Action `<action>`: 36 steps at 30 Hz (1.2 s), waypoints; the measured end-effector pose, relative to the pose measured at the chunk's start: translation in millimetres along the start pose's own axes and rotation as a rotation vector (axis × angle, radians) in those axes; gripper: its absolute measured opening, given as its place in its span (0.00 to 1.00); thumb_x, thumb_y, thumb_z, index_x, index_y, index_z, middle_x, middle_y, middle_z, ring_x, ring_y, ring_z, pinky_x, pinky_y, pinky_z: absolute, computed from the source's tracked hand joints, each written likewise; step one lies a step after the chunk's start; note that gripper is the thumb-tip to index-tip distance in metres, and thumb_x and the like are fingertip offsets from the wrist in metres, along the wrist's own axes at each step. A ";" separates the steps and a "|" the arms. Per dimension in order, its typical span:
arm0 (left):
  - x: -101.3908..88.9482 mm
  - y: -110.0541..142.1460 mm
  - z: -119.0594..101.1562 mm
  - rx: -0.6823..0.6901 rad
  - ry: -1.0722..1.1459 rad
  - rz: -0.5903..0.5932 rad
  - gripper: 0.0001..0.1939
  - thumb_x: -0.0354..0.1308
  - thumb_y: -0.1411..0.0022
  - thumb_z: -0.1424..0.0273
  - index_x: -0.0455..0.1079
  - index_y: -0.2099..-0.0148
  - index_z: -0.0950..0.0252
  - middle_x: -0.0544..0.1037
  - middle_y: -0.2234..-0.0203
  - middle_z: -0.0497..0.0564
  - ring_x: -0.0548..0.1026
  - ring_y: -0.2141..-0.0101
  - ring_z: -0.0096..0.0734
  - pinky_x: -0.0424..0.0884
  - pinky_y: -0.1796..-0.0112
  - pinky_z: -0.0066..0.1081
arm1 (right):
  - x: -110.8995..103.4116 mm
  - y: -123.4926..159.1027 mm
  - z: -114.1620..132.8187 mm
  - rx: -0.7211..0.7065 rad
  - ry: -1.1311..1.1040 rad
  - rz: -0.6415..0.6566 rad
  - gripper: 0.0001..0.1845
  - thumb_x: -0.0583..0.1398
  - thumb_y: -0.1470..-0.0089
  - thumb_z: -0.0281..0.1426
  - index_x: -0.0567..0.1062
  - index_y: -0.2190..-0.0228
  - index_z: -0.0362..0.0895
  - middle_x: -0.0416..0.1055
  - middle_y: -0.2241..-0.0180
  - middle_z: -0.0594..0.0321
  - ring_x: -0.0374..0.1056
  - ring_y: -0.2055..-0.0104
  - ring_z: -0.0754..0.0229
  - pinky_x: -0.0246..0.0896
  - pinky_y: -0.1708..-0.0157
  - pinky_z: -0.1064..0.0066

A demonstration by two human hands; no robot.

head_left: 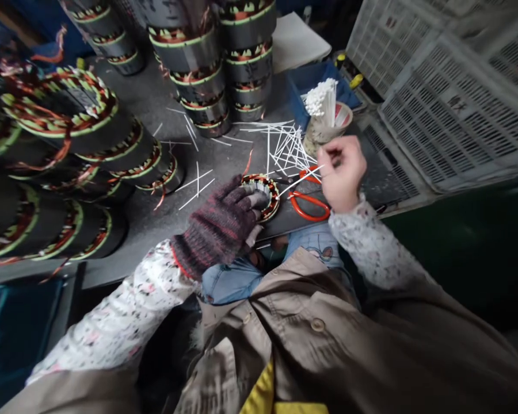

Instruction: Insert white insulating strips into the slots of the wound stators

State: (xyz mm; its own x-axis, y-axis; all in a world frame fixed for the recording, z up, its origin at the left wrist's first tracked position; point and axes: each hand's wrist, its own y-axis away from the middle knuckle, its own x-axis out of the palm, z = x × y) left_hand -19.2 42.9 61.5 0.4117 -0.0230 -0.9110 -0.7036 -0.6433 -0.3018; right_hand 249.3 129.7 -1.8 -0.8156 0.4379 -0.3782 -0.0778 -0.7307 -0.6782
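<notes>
My left hand (224, 224), in a dark knitted glove with bare-looking fingertips, is closed over the left side of a small motor stator (277, 204). The stator lies at the table's front edge, its copper windings and pale green edging showing; the fingers hide its left part. My bare right hand (344, 172) pinches a thin white stick (300, 181) between thumb and fingers. The stick slants down to the left, its far end at the stator's right rim. Beneath it rest red-handled scissors (309, 208), their blades pointing left toward the stator.
Stacked stators (196, 75) stand at the back, with more stators (90, 123) piled at left. Loose white sticks (290, 144) lie scattered near a tape-wrapped cup (323, 127) full of them. Behind is a blue bin (297, 92); plastic crates (461, 109) rise at right.
</notes>
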 end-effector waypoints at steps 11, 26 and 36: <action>61.8 26.0 -7.2 -0.157 -0.213 -0.326 0.08 0.59 0.31 0.61 0.72 0.59 0.59 0.82 0.67 0.50 0.81 0.62 0.41 0.77 0.45 0.50 | 13.1 -81.5 -70.6 0.050 0.247 0.055 0.05 0.65 0.38 0.30 0.74 0.65 0.43 0.72 0.60 0.55 0.64 0.62 0.62 0.60 0.56 0.65; 63.1 22.4 -19.7 -0.205 -0.235 -0.435 0.06 0.62 0.31 0.65 0.71 0.58 0.61 0.83 0.61 0.51 0.83 0.56 0.38 0.75 0.41 0.49 | 6.8 -86.9 -51.6 0.087 0.219 0.067 0.09 0.68 0.41 0.34 0.74 0.71 0.48 0.75 0.65 0.59 0.68 0.62 0.57 0.65 0.57 0.61; 68.7 26.0 -20.1 -0.283 -0.206 -0.385 0.12 0.64 0.33 0.59 0.68 0.57 0.60 0.83 0.53 0.52 0.81 0.52 0.39 0.71 0.38 0.51 | -39.7 28.8 52.6 -0.179 -0.252 0.219 0.10 0.55 0.32 0.32 0.76 0.55 0.50 0.80 0.53 0.56 0.77 0.47 0.50 0.73 0.48 0.55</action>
State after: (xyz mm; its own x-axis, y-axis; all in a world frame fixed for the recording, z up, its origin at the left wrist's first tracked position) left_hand 2.5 9.2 -3.2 0.4674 0.3889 -0.7939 -0.3273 -0.7580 -0.5641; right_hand 249.3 63.8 26.9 -0.9191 0.1227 -0.3744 0.1969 -0.6800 -0.7062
